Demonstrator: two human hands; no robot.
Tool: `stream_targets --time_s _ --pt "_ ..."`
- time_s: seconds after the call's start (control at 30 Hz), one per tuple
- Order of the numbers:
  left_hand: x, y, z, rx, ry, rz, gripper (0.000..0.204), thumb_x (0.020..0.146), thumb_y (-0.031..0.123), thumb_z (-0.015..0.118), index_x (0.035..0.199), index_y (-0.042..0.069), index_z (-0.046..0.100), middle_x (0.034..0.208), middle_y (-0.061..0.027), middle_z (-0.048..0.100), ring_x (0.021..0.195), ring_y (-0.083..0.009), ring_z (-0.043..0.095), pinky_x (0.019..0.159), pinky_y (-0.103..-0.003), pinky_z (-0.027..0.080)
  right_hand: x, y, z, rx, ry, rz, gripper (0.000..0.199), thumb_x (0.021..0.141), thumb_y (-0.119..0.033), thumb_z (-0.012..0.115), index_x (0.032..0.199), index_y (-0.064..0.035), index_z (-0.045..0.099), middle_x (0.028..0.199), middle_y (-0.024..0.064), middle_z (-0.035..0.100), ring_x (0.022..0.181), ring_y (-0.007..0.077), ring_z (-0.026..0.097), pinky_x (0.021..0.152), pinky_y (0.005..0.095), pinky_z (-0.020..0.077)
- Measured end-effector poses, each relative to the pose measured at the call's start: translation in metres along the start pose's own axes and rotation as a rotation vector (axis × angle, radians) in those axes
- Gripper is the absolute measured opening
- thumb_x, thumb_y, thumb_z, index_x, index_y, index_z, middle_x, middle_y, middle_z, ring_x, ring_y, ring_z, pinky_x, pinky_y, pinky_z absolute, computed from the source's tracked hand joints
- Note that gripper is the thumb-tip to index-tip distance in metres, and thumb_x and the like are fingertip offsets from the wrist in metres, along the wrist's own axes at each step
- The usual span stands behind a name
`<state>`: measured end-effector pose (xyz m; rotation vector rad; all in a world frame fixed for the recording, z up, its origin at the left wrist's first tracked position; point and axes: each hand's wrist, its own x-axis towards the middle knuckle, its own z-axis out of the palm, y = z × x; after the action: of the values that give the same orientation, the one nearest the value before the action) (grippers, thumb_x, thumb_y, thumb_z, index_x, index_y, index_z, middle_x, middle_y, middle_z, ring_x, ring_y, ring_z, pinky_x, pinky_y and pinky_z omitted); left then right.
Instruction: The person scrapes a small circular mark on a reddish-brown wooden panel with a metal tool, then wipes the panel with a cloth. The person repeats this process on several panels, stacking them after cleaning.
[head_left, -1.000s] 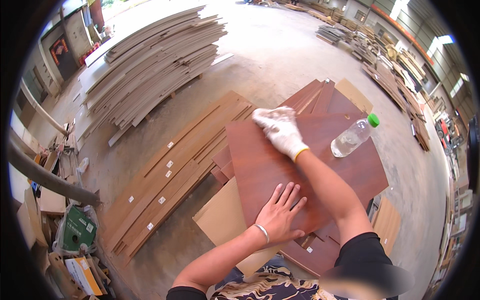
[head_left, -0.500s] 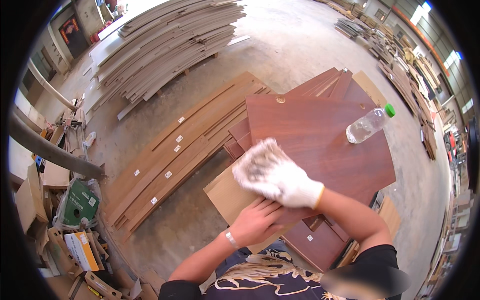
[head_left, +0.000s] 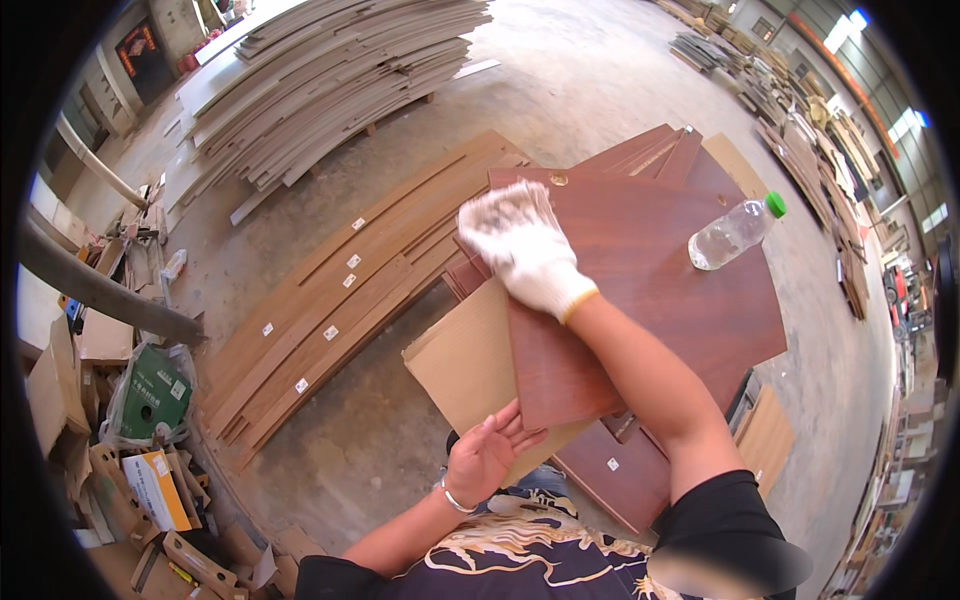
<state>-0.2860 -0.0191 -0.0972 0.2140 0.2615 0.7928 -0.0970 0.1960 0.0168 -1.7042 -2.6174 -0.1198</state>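
A reddish-brown wooden panel (head_left: 660, 290) lies on a stack before me, one corner pointing toward my body. My right hand (head_left: 515, 240), in a white knitted glove with a soiled finger area, is closed over the panel's left edge near its far left corner. The glove hides that stretch of edge. My left hand (head_left: 485, 460), bare and with a bracelet at the wrist, is open, palm turned up. Its spread fingertips are by the panel's near corner. A clear bottle (head_left: 728, 234) with a green cap lies on the panel's right part.
Cardboard (head_left: 470, 360) sticks out under the panel, with more brown boards (head_left: 615, 470) below. Long brown planks (head_left: 370, 265) with small labels lie to the left. Behind them rises a tall stack of grey boards (head_left: 330, 90). Boxes and scraps (head_left: 150, 500) crowd the lower left.
My gloved right hand has moved away from me along the panel's left edge. My left hand has come away from beneath it, drawn back and turned palm up near the corner.
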Motion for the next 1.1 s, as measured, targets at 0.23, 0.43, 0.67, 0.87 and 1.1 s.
stream_targets --time_s 0.23,0.43,0.67,0.87,1.1 --pt "0.02 -0.009 0.014 0.399 0.069 -0.044 0.057 0.108 0.004 0.056 0.159 -0.012 0.036 0.15 -0.0185 0.059 0.138 -0.026 0.06 0.117 -0.045 0.051 -0.132 -0.041 -0.009 0.148 -0.024 -0.153 0.054 0.105 -0.031 0.04 0.157 -0.0253 0.054 0.161 0.0161 0.053 0.16 0.0412 0.029 0.134 0.0607 0.0044" --pt "0.02 -0.001 0.019 0.527 0.054 -0.014 0.058 0.109 0.004 0.055 0.162 -0.007 0.035 0.15 -0.0173 0.061 0.133 -0.0245 0.063 0.114 -0.042 0.053 0.036 0.023 0.015 -0.116 0.039 0.203 0.052 0.109 -0.021 0.031 0.159 -0.0275 0.045 0.168 0.0092 0.046 0.156 0.0336 0.037 0.133 0.0538 0.0119" --pt "0.021 0.001 0.014 0.464 0.077 -0.034 0.056 0.106 0.003 0.056 0.16 -0.006 0.041 0.148 -0.0183 0.063 0.133 -0.0277 0.064 0.115 -0.045 0.052 -0.066 -0.013 0.014 0.105 0.198 -0.091 0.059 0.101 -0.022 0.045 0.16 -0.0239 0.045 0.163 0.0124 0.05 0.157 0.0398 0.034 0.133 0.0589 0.0095" --pt "0.021 0.017 -0.012 -0.125 -0.037 -0.186 0.064 0.109 0.04 0.044 0.155 -0.004 0.048 0.155 -0.0189 0.058 0.145 -0.0344 0.054 0.123 -0.053 0.039 -0.264 -0.075 0.01 0.654 0.03 0.148 0.051 0.095 -0.031 0.058 0.144 -0.0209 0.068 0.156 0.0093 0.059 0.152 0.0341 0.046 0.134 0.0604 0.0136" --pt "0.026 0.03 0.025 0.429 0.028 -0.204 0.054 0.11 0.024 0.054 0.152 -0.007 0.044 0.14 -0.0225 0.067 0.125 -0.0335 0.07 0.108 -0.051 0.057 -0.355 0.048 0.019 0.278 0.539 0.895 0.035 0.097 -0.005 0.06 0.129 -0.0083 0.073 0.11 0.0139 0.075 0.094 0.0266 0.07 0.084 0.0381 0.0547"
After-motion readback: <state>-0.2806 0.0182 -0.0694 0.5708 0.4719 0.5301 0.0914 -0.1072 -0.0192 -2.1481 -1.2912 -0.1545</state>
